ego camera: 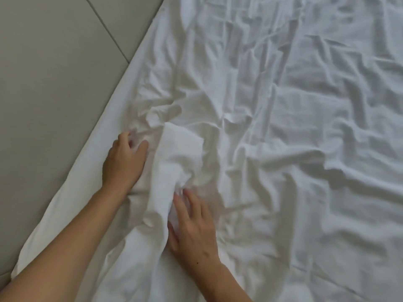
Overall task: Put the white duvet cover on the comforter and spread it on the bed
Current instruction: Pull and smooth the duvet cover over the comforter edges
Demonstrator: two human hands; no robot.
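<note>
The white duvet cover lies wrinkled across the bed and fills most of the view. A raised fold of white fabric runs between my hands near the left edge. My left hand grips a bunch of the cover with curled fingers beside that fold. My right hand lies lower, fingers spread and fairly straight, pressing on the cover at the fold's lower end. The comforter itself cannot be told apart from the cover.
Grey tiled floor borders the bed on the left. The cover's edge runs diagonally from top centre down to the bottom left, hanging slightly over the side.
</note>
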